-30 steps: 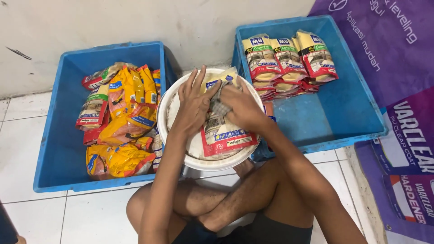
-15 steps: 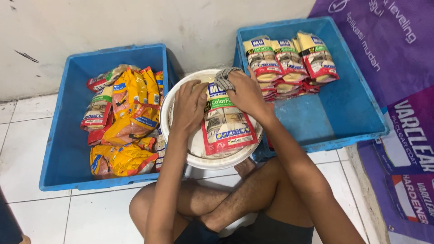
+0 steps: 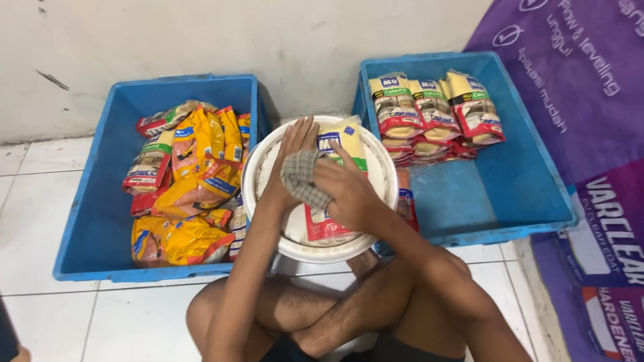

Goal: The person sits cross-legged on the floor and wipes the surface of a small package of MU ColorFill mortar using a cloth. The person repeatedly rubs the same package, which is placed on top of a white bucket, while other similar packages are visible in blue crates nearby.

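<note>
Two blue crates [image 3: 100, 221] of packets [image 3: 194, 188]; purple banner [image 3: 577, 100] right.

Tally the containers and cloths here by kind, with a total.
Blue crates: 2
White bucket: 1
Checked cloth: 1
Total: 4

White tiled floor [image 3: 67, 322] carries two blue crates [image 3: 100, 221] [image 3: 523, 194] and a purple banner [image 3: 590, 134].
</note>
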